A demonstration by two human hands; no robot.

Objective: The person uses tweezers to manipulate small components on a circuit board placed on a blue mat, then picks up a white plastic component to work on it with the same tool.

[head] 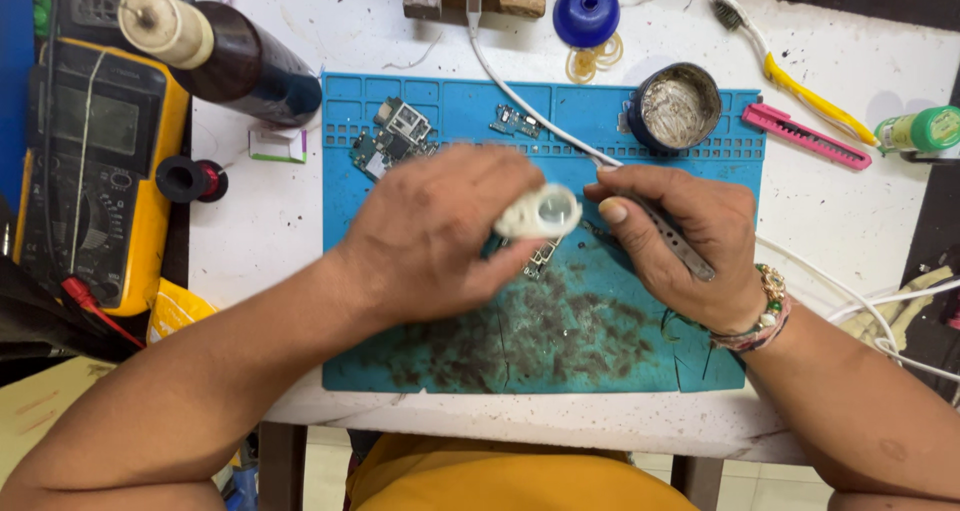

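Note:
My left hand holds a small white magnifying loupe above the middle of a blue work mat. My right hand grips dark metal tweezers, whose tip points toward the loupe. A small circuit part lies on the mat just under the loupe, partly hidden by my fingers. Two more circuit boards rest on the mat's far side, a larger one at the left and a small one near the middle.
A yellow multimeter and a dark bottle stand at the left. A round tin, a blue cap, a pink cutter, a toothbrush and a green bottle lie at the far right. White cable crosses the mat.

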